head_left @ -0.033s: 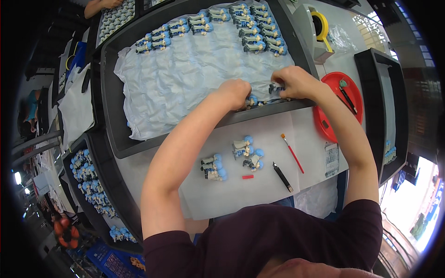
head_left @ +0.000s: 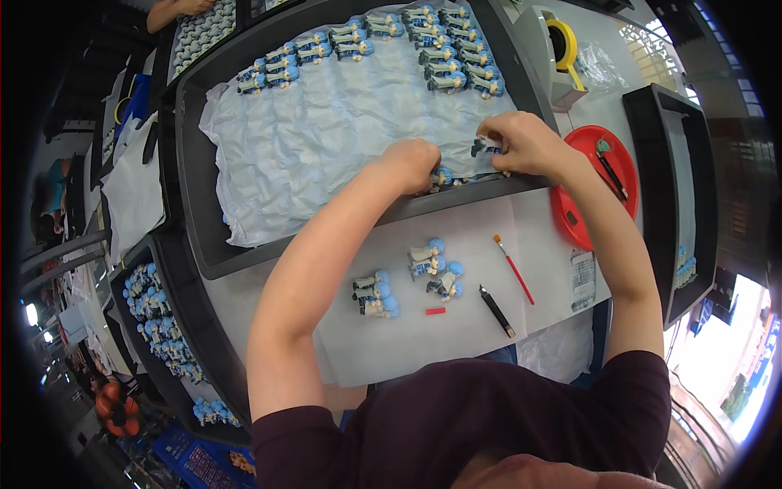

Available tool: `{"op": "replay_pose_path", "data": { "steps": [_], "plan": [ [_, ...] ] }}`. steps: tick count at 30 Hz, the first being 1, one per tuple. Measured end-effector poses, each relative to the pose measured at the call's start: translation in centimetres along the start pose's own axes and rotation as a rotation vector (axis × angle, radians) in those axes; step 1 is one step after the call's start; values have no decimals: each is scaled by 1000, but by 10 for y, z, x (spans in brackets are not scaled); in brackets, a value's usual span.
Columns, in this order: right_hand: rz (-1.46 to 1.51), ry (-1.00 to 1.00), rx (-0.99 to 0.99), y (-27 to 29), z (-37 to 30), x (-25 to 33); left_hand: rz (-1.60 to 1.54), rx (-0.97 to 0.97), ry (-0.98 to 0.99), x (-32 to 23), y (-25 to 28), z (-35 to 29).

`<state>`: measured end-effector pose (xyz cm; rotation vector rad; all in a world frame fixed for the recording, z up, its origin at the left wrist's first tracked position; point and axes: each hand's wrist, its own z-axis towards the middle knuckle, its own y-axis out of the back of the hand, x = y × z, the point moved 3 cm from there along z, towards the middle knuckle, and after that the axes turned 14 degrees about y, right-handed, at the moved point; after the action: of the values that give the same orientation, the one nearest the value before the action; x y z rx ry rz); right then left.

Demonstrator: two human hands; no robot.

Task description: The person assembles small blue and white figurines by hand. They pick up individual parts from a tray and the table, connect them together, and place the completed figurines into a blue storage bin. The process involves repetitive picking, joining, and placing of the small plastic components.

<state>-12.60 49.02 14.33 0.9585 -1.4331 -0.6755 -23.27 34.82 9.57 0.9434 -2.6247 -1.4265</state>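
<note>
Within the large tray, a crumpled white sheet is lining the floor and rows of blue-haired figurines are lying toward the far side; by its near wall, the right hand is pinching a small figurine between thumb and fingers; the left hand is curling beside another figurine there, its fingertips hidden, so its grip cannot be told; left of the tray, a dark bin is holding heaped figurines; right of it, a red dish is carrying a slim dark tool; farther right, a narrow tray is holding a few figurines.
</note>
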Motion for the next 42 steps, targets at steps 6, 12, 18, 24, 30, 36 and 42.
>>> {"op": "replay_pose_path", "data": {
  "steps": [6,12,18,24,30,36,42],
  "plan": [
    [410,234,-53,7,-66,97,-547,-209,-28,13,40,-77],
    [24,149,113,-126,-96,79,-475,93,-212,13,-39,-177],
    [307,243,27,-59,-66,102,-27,-223,-224,12,-130,-182],
    [77,97,-392,29,19,11,-364,-39,-273,9,-65,-178],
    [-504,25,-141,1,73,-93,-331,-565,-278,16,56,-71],
    [-516,-116,153,7,98,-86,-26,-553,-24,9,73,66],
    [-440,-101,5,9,105,-96,3,-543,99,7,78,121]
  ]
}}
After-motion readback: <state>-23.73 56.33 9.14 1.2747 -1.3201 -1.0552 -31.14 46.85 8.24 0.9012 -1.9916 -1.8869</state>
